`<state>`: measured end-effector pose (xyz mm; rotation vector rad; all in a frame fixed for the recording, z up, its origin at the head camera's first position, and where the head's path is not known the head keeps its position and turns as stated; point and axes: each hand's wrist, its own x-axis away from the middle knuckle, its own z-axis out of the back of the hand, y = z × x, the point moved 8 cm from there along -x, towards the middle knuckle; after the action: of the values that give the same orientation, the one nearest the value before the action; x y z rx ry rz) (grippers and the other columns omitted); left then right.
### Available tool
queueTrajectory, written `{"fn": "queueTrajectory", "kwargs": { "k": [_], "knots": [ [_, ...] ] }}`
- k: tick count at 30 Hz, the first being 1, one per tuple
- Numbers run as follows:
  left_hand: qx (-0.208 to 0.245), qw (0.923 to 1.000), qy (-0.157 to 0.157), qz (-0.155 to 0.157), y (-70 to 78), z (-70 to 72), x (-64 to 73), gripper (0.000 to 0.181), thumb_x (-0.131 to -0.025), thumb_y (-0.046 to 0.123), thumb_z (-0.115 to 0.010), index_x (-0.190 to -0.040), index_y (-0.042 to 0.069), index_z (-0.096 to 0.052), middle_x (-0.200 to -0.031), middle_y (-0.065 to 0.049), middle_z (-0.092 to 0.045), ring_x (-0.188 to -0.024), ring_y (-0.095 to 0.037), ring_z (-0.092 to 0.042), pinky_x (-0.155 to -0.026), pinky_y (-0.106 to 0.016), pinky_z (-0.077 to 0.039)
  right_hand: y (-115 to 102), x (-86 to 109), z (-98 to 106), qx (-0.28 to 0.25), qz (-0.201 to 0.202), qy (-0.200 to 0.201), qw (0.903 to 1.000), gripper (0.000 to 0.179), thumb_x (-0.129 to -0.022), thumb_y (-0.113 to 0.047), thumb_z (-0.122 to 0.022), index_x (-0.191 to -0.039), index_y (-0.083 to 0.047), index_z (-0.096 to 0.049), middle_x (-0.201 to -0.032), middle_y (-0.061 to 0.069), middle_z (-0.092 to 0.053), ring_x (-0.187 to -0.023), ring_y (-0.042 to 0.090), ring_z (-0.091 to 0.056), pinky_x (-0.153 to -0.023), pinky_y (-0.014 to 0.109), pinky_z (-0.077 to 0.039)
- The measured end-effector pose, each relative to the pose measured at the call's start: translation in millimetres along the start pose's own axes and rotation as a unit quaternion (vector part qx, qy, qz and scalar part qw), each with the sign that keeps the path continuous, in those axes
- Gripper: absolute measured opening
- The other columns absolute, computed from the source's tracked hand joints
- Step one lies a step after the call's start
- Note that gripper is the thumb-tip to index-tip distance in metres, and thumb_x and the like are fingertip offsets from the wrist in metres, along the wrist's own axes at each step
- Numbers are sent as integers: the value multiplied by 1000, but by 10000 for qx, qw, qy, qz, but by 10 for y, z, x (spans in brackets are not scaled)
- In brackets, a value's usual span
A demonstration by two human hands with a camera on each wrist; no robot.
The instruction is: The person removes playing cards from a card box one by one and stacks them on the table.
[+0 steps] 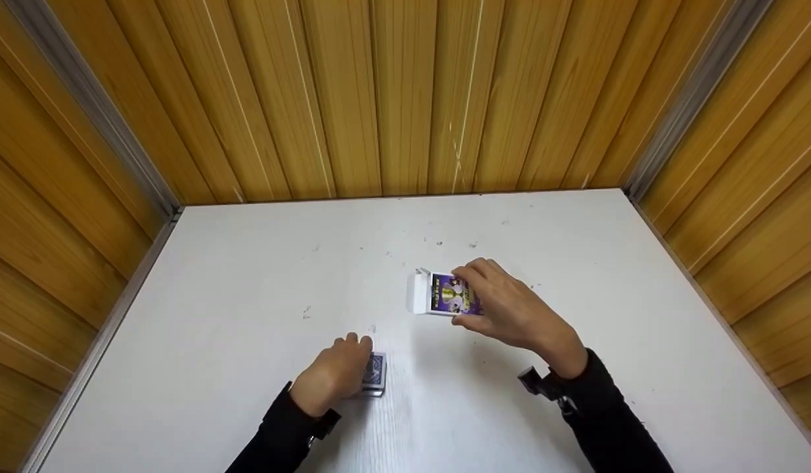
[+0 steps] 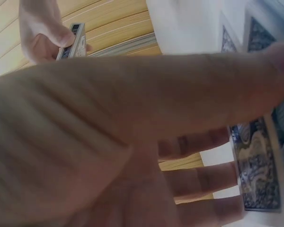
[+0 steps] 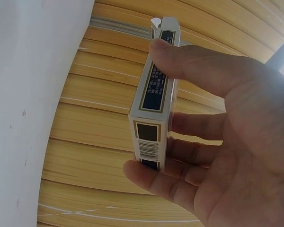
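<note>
In the head view, a deck of playing cards with dark blue patterned backs lies on the white table. My left hand grips it from the left, covering much of it. Thumb and fingers reach the patterned cards in the left wrist view. Farther right, my right hand holds a card box above the table, its purple face with a gold trophy turned up. The box's white end flap stands open toward the left. The right wrist view shows the thumb and fingers around the box, barcode end nearest.
The white tabletop bears small dark scuffs. Yellow wood-look panels wall the back and both sides, with grey metal strips at the corners. A small black device sits at the right wrist.
</note>
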<state>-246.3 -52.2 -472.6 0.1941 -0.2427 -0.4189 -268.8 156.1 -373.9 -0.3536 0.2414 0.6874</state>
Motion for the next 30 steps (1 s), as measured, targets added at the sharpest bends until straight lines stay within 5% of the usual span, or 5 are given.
{"fn": "queueTrajectory", "kwargs": {
  "k": [6,15,30],
  "knots": [
    [-338,9993,5,155,-8,-46,-23,27,-82,-11,-71,-105,-4,-58,-93,-17,-54,-83,-31,-56,-70,-47,-56,0,-2,-20,27,-1,-56,10000,68,-83,-32,-88,-134,0,-57,-124,11,-58,-102,19,-55,-81,35,-54],
    [-430,9990,45,101,8,-92,-31,52,-65,-5,-90,-105,-4,-57,-103,-20,-53,-94,-34,-54,-69,-46,-58,3,-6,-31,-30,-39,-79,10000,67,-84,-31,-88,-135,0,-57,-124,10,-58,-101,19,-55,-80,35,-53],
    [-579,9979,-229,181,41,-153,-47,54,-72,-6,-87,-115,-5,-56,-109,-22,-51,-98,-32,-49,-68,-38,-58,-3,-9,-48,-17,-37,-89,10000,67,-83,-32,-89,-134,0,-57,-122,9,-58,-101,19,-54,-79,34,-53]
  ]
}}
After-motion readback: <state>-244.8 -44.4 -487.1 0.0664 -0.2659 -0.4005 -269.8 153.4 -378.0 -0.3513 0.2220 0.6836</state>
